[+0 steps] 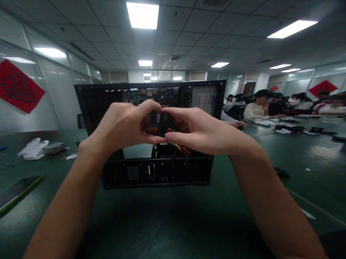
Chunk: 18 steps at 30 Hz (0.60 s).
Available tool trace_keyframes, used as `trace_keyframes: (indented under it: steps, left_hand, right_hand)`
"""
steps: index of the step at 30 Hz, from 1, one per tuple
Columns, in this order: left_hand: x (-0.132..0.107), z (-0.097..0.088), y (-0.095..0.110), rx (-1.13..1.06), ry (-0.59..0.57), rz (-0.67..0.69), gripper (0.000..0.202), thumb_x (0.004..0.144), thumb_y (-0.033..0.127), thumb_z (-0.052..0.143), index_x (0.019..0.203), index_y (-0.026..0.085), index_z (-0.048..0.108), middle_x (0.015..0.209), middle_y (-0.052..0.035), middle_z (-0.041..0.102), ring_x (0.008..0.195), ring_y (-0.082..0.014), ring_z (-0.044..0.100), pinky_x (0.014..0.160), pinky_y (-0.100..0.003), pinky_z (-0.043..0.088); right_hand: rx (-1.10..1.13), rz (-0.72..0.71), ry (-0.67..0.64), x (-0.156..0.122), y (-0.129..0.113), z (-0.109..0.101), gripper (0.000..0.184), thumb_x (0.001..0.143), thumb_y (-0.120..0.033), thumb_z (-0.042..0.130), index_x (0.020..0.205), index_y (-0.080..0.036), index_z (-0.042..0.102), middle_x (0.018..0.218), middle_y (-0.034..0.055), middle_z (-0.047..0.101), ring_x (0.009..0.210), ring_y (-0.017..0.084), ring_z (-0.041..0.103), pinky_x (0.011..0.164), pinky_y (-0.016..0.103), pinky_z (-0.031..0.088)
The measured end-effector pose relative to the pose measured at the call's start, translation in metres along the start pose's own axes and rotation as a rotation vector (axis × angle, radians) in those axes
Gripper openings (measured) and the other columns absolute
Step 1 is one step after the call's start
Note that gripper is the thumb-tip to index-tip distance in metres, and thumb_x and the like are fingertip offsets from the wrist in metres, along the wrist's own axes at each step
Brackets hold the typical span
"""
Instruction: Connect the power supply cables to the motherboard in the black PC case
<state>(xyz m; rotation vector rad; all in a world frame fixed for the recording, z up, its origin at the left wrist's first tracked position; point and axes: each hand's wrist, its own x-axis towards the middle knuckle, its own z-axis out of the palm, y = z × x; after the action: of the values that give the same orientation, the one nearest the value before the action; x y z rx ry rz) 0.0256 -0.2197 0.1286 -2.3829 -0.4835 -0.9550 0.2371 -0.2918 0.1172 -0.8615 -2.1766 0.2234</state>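
Note:
My left hand (pixel 131 120) and my right hand (pixel 195 128) are raised in front of an open black computer case (pixel 156 174). Thumbs and curved fingertips meet at the middle, framing a rounded gap with nothing held in it. In each hand, the thumb stands apart from the fingers. Through and around the gap show the dark inside of the case, a circuit board (pixel 158 94) at the top and coloured cables (pixel 184 149) lower down. At the upper right of the case sits a metal power supply (pixel 205 99) with a label.
The case stands on a dark green table (pixel 156 225). To the left lie a phone with a green edge (pixel 14 194), a white plastic bag (pixel 33 149) and a small grey box (pixel 53 148). Several people sit at the right, one in a light top (pixel 253 111).

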Motion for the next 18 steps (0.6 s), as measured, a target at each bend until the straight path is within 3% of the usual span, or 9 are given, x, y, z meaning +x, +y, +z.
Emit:
trace_keyframes:
  steps: [6, 10, 14, 18]
  left_hand:
    - [-0.001, 0.003, -0.006, 0.193, 0.008, 0.083, 0.052, 0.073, 0.063, 0.067, 0.104, 0.022, 0.064, 0.062, 0.001, 0.062, 0.057, -0.0165, 0.058, 0.056, -0.028, 0.039]
    - [-0.002, 0.003, -0.006, 0.265, 0.019, 0.123, 0.052, 0.075, 0.064, 0.065, 0.104, 0.02, 0.066, 0.064, -0.0018, 0.065, 0.058, -0.0179, 0.059, 0.055, -0.029, 0.039]
    - [-0.002, 0.003, -0.006, 0.264, 0.011, 0.126, 0.054, 0.077, 0.066, 0.061, 0.105, 0.02, 0.069, 0.064, -0.0032, 0.065, 0.06, -0.0194, 0.061, 0.057, -0.03, 0.041]
    - [-0.001, 0.005, -0.007, 0.183, 0.004, 0.127, 0.049, 0.078, 0.061, 0.064, 0.104, 0.02, 0.069, 0.068, -0.0031, 0.068, 0.062, -0.0185, 0.063, 0.058, -0.029, 0.042]
  right_hand:
    - [-0.01, -0.072, -0.046, 0.007, 0.002, 0.013, 0.049, 0.084, -0.016, 0.052, 0.134, -0.018, 0.055, 0.121, 0.0079, 0.066, 0.11, 0.024, 0.06, 0.097, 0.039, 0.05]
    - [-0.004, -0.04, -0.046, 0.008, 0.006, 0.019, 0.061, 0.085, -0.016, 0.048, 0.146, -0.02, 0.042, 0.134, 0.0088, 0.06, 0.119, 0.025, 0.057, 0.107, 0.044, 0.045]
    - [0.013, -0.011, 0.002, 0.008, 0.008, 0.022, 0.072, 0.083, -0.015, 0.05, 0.152, -0.021, 0.031, 0.15, 0.0102, 0.046, 0.133, 0.025, 0.048, 0.114, 0.043, 0.038]
    - [0.021, -0.013, 0.007, 0.008, 0.009, 0.021, 0.073, 0.082, -0.016, 0.049, 0.153, -0.021, 0.03, 0.155, 0.0104, 0.039, 0.139, 0.025, 0.042, 0.117, 0.043, 0.034]
